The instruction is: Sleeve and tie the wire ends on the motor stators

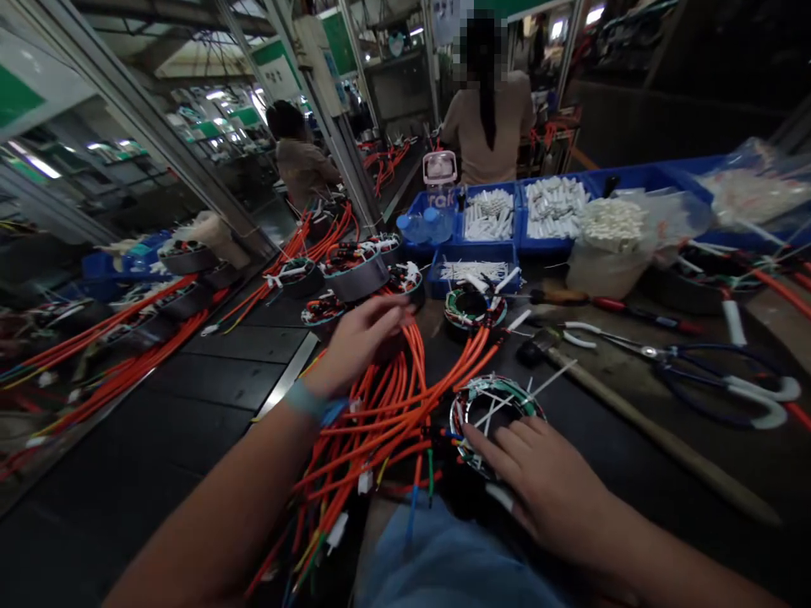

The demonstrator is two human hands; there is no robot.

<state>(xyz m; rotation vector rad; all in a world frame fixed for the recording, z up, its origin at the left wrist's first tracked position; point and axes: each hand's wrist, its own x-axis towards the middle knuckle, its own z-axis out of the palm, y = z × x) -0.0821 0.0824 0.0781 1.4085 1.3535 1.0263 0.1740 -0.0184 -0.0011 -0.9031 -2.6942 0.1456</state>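
Note:
My left hand is held over the bundle of orange cables, its fingers stretched to the right and nothing visible in them. Just behind it stand several stacked motor stators in grey rings. My right hand lies over the near right side of a wound stator with white sticks across its hole. Its index finger reaches to the inner rim, and the other fingers are bent loosely; the thumb is partly hidden. Another stator with orange leads sits farther back.
Blue bins of white tubes line the back. At right lie a hammer, long-nosed pliers with blue handles and a red-handled screwdriver. More stators with orange cables stand at left. Two people are beyond the bench.

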